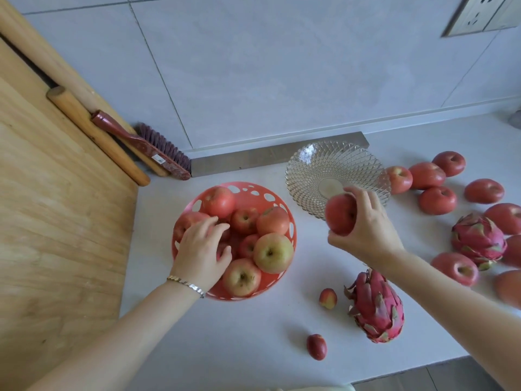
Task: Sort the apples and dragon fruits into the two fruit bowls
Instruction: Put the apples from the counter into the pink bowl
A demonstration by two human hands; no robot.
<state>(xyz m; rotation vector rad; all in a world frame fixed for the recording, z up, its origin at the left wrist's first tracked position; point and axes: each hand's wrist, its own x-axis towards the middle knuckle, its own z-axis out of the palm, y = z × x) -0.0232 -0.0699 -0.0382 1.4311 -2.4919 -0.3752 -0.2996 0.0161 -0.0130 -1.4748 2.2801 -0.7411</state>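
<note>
A red perforated bowl (248,193) on the white counter holds several apples, among them a greenish one (273,252). My left hand (201,249) reaches into the bowl's left side, fingers spread over the apples. My right hand (366,227) holds a red apple (341,214) in the air between the red bowl and an empty clear glass bowl (315,170). One dragon fruit (376,307) lies near the front edge, another (478,238) at the right. Several loose apples (437,200) lie to the right of the glass bowl.
Two small red fruits (328,298) (316,346) lie on the counter in front. A wooden board (56,221) fills the left, with a rolling pin (95,134) and a brush (146,148) behind it. A metal strip (267,156) runs along the tiled wall.
</note>
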